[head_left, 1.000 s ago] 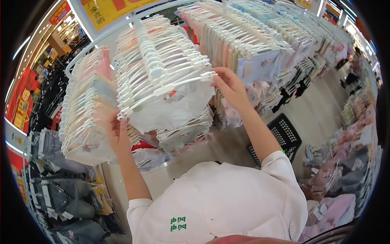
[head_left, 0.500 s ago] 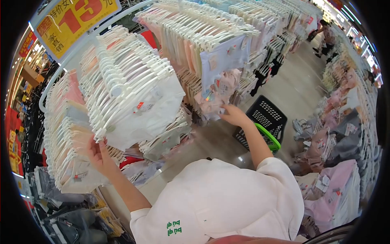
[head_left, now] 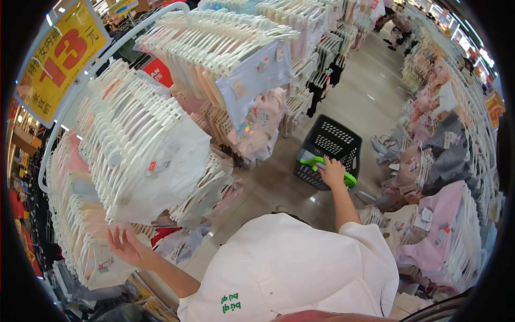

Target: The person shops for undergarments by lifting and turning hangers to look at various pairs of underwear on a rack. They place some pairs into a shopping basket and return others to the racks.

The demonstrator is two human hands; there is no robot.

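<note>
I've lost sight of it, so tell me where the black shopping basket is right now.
In the head view, the black shopping basket stands on the floor right of centre, with the right hand on its green handle.

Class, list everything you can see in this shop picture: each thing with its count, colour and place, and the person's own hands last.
basket: one, black, on the floor right of centre
handle: one, green, on the basket's near rim
price sign: one, yellow with red figures, upper left
hangers: many, white, left and top
garments: many, pink and grey, right side
left hand: one, open, beside the hangers, lower left
right hand: one, on the handle
</note>
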